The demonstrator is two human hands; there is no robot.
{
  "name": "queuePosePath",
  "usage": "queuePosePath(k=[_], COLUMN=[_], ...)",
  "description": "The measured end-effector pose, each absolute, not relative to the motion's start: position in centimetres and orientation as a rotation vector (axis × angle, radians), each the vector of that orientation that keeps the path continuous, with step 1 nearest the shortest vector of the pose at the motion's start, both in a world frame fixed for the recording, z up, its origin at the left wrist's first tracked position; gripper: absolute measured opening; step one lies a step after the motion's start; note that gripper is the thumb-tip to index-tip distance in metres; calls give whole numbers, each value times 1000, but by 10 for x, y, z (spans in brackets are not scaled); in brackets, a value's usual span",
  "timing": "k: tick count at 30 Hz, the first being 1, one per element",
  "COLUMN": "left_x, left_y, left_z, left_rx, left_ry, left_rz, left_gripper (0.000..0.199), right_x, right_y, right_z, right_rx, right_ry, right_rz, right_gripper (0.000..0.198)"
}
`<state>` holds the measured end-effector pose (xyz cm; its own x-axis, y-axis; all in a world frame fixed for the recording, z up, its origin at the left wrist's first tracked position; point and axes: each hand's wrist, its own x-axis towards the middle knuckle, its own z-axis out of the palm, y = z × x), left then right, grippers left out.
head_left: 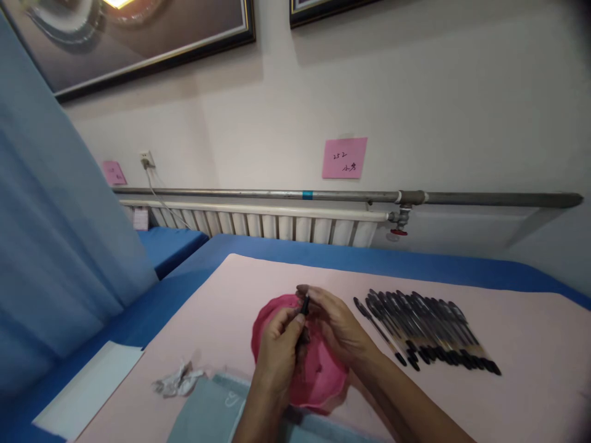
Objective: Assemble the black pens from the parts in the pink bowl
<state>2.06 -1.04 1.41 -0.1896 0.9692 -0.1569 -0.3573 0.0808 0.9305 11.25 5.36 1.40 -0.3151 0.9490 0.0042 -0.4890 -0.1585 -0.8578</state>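
Teal cloth point(198, 409) at the near edge, then both hands over the pink dish point(321, 394): left hand point(281, 338) has thumb and finger pinched on a small black part point(305, 304) above the dish, right hand point(339, 320) has fingers curled close by its upper end, can't tell if they grip it. Crumpled tissue point(180, 383) left of the dish, row of black pens point(422, 326) to the right, radiator point(277, 226) behind, pink note point(345, 166) on the wall above

Soft, dim light faintly shadows the wall point(438, 92); right corners darken.
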Motion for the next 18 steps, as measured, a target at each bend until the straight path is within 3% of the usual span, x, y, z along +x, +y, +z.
queuePosePath(k=[5,18], left_x=[19,19], left_y=[-11,-11], left_z=[14,14], left_rx=[740,723], left_ry=[1139,1169], left_rz=[1415,1442], left_gripper=[26,26], right_x=[111,111], right_y=[52,51], right_z=[11,16], right_rx=[-686,-686], right_ry=[-896,-881], right_rz=[1723,1769], right_gripper=[16,16])
